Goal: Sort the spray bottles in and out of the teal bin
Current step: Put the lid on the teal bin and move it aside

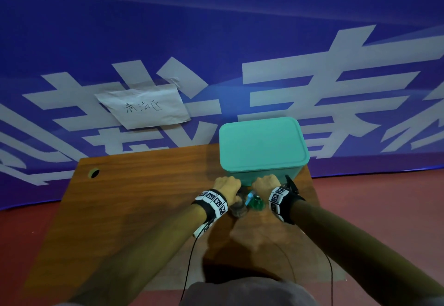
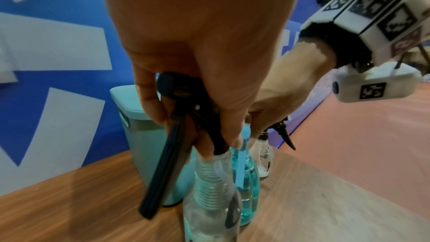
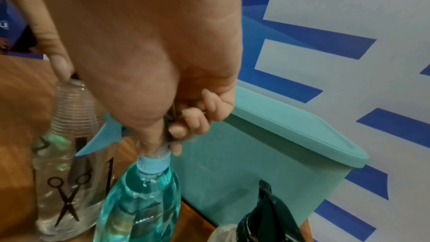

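The teal bin point(image 1: 263, 148) stands at the table's back right with its lid on. Just in front of it, my left hand point(image 1: 227, 186) grips the black spray head of a clear bottle point(image 2: 211, 196) printed with scissors point(image 3: 67, 203). My right hand point(image 1: 265, 185) grips the pale blue spray head of a blue-tinted bottle point(image 3: 142, 198) beside it point(image 2: 248, 189). Both bottles are upright, low over the wooden table point(image 1: 144, 197); I cannot tell whether they touch it. A third bottle point(image 2: 264, 155), clear with a black trigger point(image 3: 270, 209), stands to the right of my right hand.
A blue banner point(image 1: 216, 53) with large white characters hangs behind the table, with a handwritten paper note point(image 1: 144, 106) taped to it. The table has a cable hole point(image 1: 93, 173) at its back left. Red floor point(image 1: 384, 204) lies on both sides.
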Action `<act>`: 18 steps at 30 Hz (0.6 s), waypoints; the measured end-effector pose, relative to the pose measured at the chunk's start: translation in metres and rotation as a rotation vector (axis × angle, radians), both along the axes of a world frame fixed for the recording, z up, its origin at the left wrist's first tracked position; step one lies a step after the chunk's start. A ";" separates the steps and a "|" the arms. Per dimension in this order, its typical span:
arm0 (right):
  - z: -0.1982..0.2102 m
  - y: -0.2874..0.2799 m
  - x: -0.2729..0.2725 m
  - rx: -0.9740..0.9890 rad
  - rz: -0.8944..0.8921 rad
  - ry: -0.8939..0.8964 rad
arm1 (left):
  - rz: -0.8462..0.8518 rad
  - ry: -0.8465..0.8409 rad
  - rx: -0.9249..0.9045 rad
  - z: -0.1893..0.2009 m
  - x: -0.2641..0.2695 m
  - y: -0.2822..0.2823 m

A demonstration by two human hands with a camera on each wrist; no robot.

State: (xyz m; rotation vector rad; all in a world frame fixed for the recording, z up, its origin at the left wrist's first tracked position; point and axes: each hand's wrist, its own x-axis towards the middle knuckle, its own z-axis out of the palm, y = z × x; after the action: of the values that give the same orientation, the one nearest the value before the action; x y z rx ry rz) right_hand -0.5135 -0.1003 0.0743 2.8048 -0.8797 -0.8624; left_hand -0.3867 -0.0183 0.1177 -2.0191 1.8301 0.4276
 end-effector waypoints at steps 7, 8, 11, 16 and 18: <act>-0.005 0.008 0.007 0.043 0.049 -0.038 | 0.125 0.032 -0.064 -0.003 0.039 0.018; -0.005 0.011 0.011 0.053 0.051 -0.046 | 0.161 0.040 -0.073 -0.002 0.048 0.022; -0.007 0.026 0.028 0.094 0.045 -0.099 | 0.302 0.068 -0.084 0.001 0.082 0.036; 0.001 0.054 0.080 0.118 0.025 -0.164 | 0.514 0.079 -0.112 0.007 0.140 0.064; 0.004 0.058 0.103 0.125 0.020 -0.174 | 0.569 0.067 -0.130 0.007 0.162 0.076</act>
State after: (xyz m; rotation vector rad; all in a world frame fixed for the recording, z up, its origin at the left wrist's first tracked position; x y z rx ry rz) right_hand -0.4110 -0.0428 0.0787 3.0290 -0.8456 -0.7028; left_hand -0.2242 0.0581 0.1245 -2.6372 1.3162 0.5450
